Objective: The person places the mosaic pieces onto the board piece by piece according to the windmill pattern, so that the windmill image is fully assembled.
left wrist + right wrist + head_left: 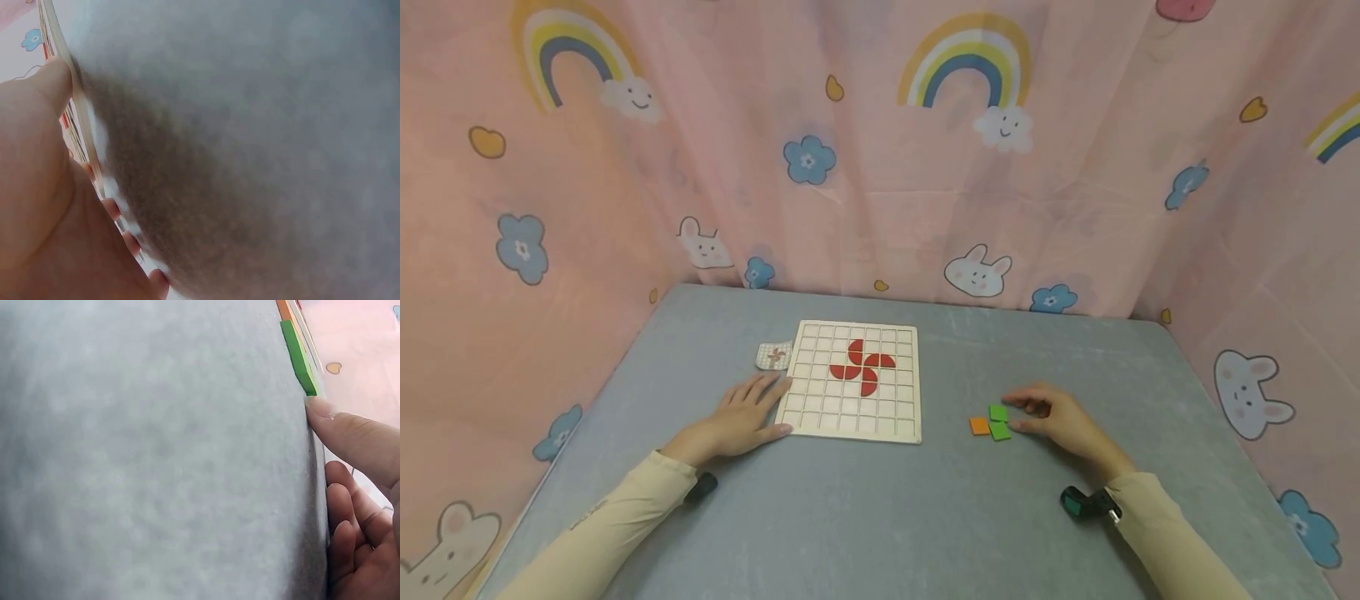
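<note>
A pale square board point(816, 422) with a grid of cells lies on the table; red quarter-round pieces point(868, 385) form a pinwheel on it. My left hand point(737, 419) rests flat beside the board's left edge, thumb and fingertips touching it. On the right lie two green tiles point(997, 413) and an orange tile point(980, 426), close together. Just right of these is my right hand point(1063, 421), thumb and forefinger apart and the other fingers loosely bent. In the right wrist view its thumb point(350, 434) meets the end of a green tile point(299, 356).
Left of the board lies a small card point(773, 356) printed with a red pinwheel on a grid. The grey table point(880, 517) meets a pink patterned curtain point(880, 217) at the back and sides. Dark wrist devices point(1086, 502) sit below both hands.
</note>
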The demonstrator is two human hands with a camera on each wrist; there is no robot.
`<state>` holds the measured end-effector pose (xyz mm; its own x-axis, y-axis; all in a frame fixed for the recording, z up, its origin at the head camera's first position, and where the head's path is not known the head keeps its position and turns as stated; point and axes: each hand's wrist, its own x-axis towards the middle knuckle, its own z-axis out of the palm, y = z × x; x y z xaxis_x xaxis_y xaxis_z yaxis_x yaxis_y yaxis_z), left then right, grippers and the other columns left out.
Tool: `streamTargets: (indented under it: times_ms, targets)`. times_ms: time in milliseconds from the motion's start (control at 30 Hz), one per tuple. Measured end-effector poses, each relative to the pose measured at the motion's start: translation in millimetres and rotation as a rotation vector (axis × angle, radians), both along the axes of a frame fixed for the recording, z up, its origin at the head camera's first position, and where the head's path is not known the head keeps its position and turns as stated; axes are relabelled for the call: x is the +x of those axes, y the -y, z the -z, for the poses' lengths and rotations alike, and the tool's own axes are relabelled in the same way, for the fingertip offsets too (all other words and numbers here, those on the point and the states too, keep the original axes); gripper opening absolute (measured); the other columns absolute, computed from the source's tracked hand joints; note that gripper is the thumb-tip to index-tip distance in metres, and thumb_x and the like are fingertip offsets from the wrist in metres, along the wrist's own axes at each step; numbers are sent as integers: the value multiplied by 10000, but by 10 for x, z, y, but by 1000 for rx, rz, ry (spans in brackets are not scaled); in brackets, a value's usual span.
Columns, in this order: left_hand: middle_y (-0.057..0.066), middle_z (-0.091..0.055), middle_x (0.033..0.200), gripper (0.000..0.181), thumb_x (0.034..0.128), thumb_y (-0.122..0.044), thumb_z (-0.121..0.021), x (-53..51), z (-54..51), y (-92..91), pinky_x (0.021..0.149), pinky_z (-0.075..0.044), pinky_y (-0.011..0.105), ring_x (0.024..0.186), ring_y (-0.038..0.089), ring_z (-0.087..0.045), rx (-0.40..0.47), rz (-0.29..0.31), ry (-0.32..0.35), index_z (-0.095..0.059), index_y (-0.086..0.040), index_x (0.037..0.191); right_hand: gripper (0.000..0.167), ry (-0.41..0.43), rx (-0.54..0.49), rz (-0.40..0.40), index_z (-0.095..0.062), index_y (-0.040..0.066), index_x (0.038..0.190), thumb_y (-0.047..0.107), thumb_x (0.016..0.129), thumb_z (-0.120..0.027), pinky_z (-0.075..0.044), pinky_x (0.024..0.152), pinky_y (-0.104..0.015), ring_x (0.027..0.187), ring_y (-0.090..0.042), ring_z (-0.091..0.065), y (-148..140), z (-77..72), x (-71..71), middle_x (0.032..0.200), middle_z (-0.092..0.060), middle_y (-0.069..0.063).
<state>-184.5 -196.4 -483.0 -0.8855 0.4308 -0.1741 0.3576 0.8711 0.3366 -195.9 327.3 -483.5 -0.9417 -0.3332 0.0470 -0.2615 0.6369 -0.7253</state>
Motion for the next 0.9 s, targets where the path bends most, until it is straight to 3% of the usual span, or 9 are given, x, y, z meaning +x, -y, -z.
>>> streamTargets:
  times_ms: [233, 900]
  targets:
    - [167, -143, 1652, 791, 984, -497, -537, -8, 20, 6, 1178, -145, 678, 1522, 436, -113, 0, 0, -31, -186, -133, 1591, 391, 4, 9, -11, -714, 121, 1189, 197, 819, -812, -418, 735, -195, 888, -107, -502, 6, 9, -12, 1092, -644, -71]
    - [162, -140, 1656, 801, 979, -509, -537, -1, 46, 17, 1178, -144, 678, 1525, 431, -111, 11, 4, -30, -178, -142, 1594, 320, -11, 20, 42, -743, 105, 1103, 210, 812, -820, -416, 749, -197, 860, -69, -492, 53, 37, -18, 1032, -640, -76]
